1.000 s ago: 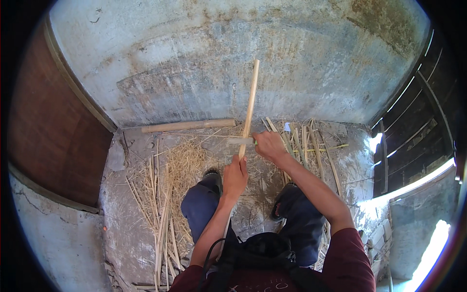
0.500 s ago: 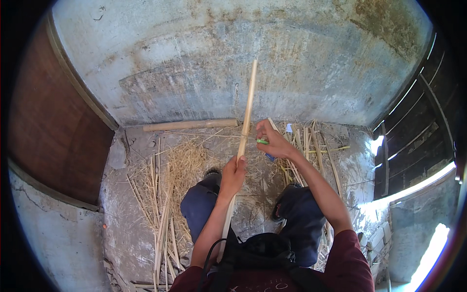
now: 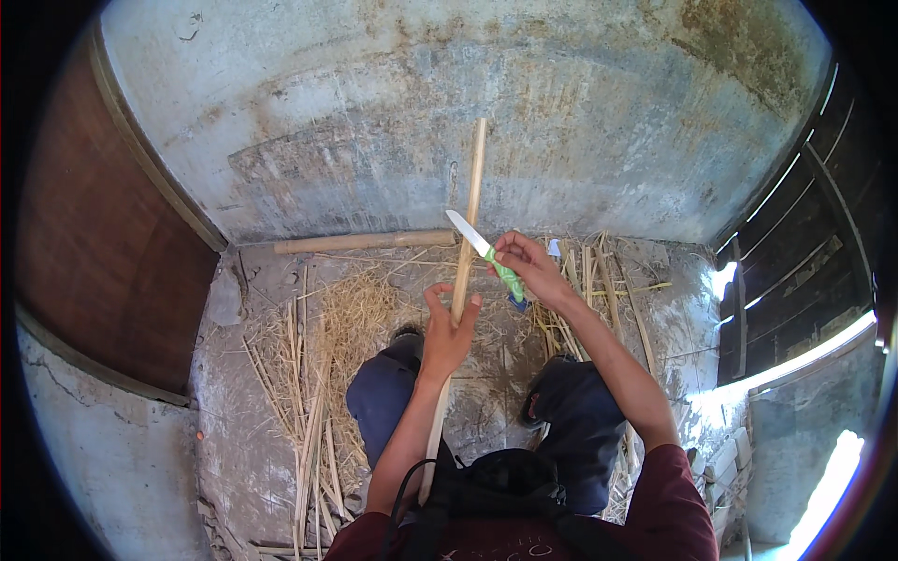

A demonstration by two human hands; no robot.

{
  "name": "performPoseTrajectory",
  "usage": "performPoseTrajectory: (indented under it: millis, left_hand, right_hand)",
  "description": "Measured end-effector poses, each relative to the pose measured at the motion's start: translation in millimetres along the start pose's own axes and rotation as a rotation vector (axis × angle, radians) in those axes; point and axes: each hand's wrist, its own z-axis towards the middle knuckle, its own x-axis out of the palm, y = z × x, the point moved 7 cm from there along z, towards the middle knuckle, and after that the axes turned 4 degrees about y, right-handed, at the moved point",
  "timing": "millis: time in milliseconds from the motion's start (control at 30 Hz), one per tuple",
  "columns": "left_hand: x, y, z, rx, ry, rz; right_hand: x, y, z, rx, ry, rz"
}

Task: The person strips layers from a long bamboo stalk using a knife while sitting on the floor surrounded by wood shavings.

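A long pale bamboo strip (image 3: 474, 182) slants from my lap up toward the wall. My left hand (image 3: 449, 338) holds it loosely near the middle, thumb and forefinger parted on its two sides. In my right hand (image 3: 527, 266) is a small knife (image 3: 506, 273) with a green patterned handle, pinched between thumb and fingers. Its bare pale blade points up and left, crossing in front of the strip; whether it touches the strip I cannot tell. A small dark blue thing shows just below the handle.
Straw-like shavings (image 3: 360, 304) and thin bamboo strips (image 3: 316, 411) lie on the floor at left. More strips (image 3: 589, 271) lie at right beyond my knee. A bamboo pole (image 3: 365, 242) rests along the wall's foot. A brown door panel (image 3: 112, 224) stands at left, dark boards (image 3: 804, 234) at right.
The knife has turned in my right hand, so its blade now shows and points up-left. My left fingers have loosened around the bamboo strip, whose upper end has shifted slightly left.
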Motion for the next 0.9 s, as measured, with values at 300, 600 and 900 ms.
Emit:
performPoseTrajectory:
  millis: [300,600,900]
  left_hand:
    - [7,-20,3,0.181,0.060,0.332]
    - [9,-16,11,0.225,0.032,0.354]
    - [-21,-21,16,0.203,0.020,0.250]
  right_hand:
    - [28,-19,1,0.089,-0.025,0.054]
    - [46,-18,-3,0.052,-0.035,0.093]
    - [-19,98,-46,-0.142,-0.232,-0.792]
